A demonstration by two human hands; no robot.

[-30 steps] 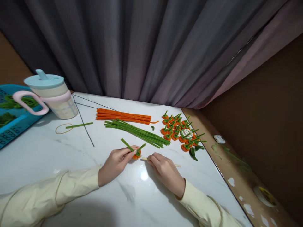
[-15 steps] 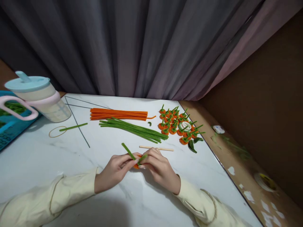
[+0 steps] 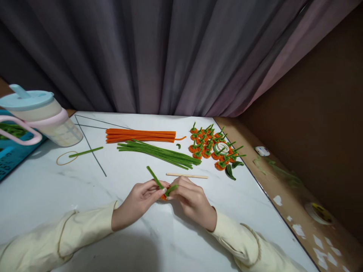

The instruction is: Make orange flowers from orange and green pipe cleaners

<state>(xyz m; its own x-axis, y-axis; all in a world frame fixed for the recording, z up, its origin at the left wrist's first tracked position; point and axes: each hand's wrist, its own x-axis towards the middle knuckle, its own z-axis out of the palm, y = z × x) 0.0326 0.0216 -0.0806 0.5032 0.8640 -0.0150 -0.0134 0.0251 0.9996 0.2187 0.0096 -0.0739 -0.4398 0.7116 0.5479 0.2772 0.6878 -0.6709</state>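
Between my two hands is a small orange pipe-cleaner pumpkin (image 3: 163,197), mostly covered by fingers. A green pipe cleaner (image 3: 154,176) rises from it in two ends, one leaning up to the left, the other short and pointing right. My left hand (image 3: 143,198) pinches the pumpkin and the base of the green stem from the left. My right hand (image 3: 191,198) grips it from the other side, fingertips at the short green end. Just beyond my knuckles lies a thin wooden stick (image 3: 195,176).
Orange pipe cleaners (image 3: 141,136) and green pipe cleaners (image 3: 159,153) lie in bundles. Several finished pumpkins (image 3: 207,152) cluster at right around a white tape roll (image 3: 221,147), near green leaf shapes (image 3: 230,172). A lidded cup (image 3: 61,126) stands left, by a rubber band (image 3: 62,161).
Both hands keep their hold on the pumpkin, with only slight finger movement. The left green end stands a little higher. The whole view has shifted slightly.
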